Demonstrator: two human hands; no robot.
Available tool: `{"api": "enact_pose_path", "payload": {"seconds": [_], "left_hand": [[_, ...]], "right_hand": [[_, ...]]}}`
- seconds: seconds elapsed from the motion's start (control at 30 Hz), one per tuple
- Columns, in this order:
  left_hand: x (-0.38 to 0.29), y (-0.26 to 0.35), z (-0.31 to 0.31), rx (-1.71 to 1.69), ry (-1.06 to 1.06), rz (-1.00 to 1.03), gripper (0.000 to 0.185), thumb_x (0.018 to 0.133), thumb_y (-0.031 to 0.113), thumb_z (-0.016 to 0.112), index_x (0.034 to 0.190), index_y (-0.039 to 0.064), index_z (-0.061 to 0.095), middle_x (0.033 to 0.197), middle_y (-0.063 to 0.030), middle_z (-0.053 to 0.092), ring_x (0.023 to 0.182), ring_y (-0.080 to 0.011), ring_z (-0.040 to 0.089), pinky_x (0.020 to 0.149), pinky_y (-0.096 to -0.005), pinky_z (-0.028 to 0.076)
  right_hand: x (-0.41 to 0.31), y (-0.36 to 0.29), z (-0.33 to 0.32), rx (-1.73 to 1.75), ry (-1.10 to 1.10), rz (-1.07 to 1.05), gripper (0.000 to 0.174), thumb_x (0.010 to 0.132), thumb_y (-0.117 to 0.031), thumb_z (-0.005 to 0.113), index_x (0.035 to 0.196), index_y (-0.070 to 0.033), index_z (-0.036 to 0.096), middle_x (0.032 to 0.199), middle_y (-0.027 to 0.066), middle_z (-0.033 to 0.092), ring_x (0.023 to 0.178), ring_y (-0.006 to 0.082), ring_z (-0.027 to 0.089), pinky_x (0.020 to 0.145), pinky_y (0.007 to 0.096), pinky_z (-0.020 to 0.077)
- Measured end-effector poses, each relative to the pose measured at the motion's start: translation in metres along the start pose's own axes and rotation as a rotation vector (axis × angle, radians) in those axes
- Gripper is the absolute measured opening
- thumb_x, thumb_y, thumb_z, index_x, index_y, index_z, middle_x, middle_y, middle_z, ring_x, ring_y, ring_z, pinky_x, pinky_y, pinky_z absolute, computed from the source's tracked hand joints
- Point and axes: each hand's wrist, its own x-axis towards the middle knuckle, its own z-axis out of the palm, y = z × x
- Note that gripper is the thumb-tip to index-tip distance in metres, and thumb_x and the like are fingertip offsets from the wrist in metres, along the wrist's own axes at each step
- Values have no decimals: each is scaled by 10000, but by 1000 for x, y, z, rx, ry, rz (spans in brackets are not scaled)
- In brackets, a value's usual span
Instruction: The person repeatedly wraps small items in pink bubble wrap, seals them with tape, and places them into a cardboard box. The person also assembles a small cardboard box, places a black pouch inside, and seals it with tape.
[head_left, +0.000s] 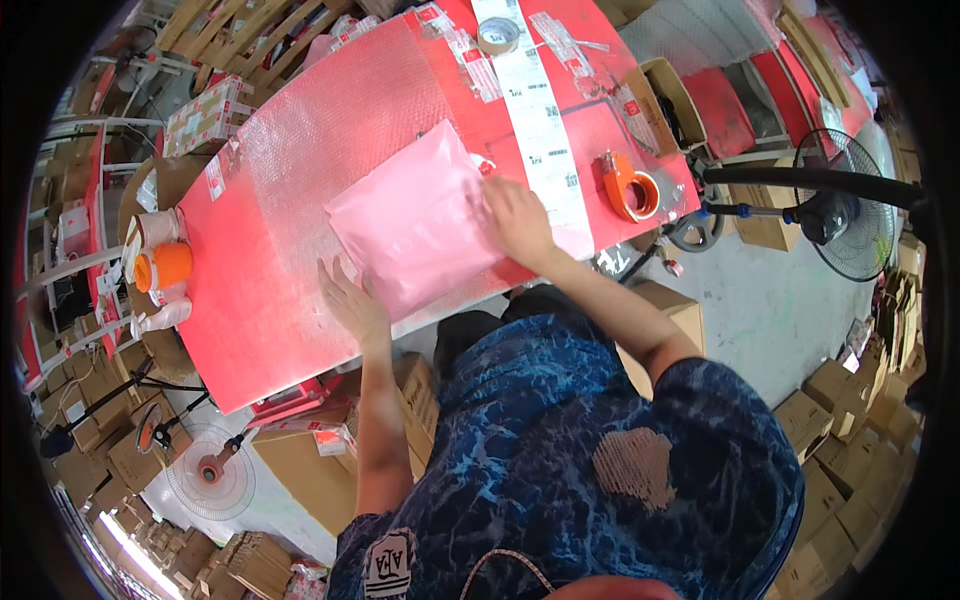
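Note:
A glossy pink plastic mailer bag (427, 217) lies flat and slightly puffed on the red table (225, 300), partly over a sheet of bubble wrap (345, 120). My left hand (356, 304) is at the bag's lower left edge, with the fingers apart and the palm toward it. Over at the right edge, my right hand (517, 217) touches the bag with bent fingers. Whether those fingers pinch the plastic is hidden. A strip of printed labels (551, 135) runs along the table just beyond my right hand.
An orange tape dispenser (630, 187) and an open cardboard box (667, 105) are toward the table's right end. A tape roll (498, 35) rests on the label strip. An orange container (163, 266) stands at the left end. Fans (844, 206) flank the table.

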Motion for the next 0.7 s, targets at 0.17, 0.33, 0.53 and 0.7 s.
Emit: {"api": "enact_pose_path", "payload": {"seconds": [0.17, 0.33, 0.53, 0.7], "left_hand": [[1, -6, 28, 222, -99, 247, 798, 1106, 428, 597, 1724, 25, 292, 1811, -272, 189, 1651, -536, 194, 1339, -620, 196], [-6, 119, 11, -615, -329, 151, 548, 1093, 231, 592, 1582, 0, 500, 1630, -249, 479, 1533, -416, 429, 1283, -521, 322], [-103, 266, 75, -1338, -1438, -162, 412, 1028, 115, 773, 1403, -35, 690, 1277, -82, 764, 1125, -143, 712, 987, -302, 558], [-93, 271, 80, -1383, -1289, -98, 295, 1078, 12, 656, 1355, -63, 727, 1283, -80, 776, 1184, -137, 711, 1064, -302, 542]], "right_hand": [[-23, 34, -20, -175, -82, -304, 493, 1055, -383, 673, 1484, -144, 633, 1379, 132, 669, 1329, 315, 611, 1131, 501, 473], [-171, 105, -82, -312, -281, -48, 361, 952, -327, 758, 1219, -91, 701, 1139, 88, 643, 1114, 298, 611, 996, 462, 455], [-188, 45, -196, -108, -332, -222, 446, 855, -223, 804, 1268, -109, 681, 1106, 69, 636, 1091, 267, 639, 989, 469, 478], [-132, 44, -211, -146, -429, 19, 236, 847, -175, 802, 1071, -124, 751, 1058, 50, 651, 1078, 256, 657, 907, 404, 518]]}}
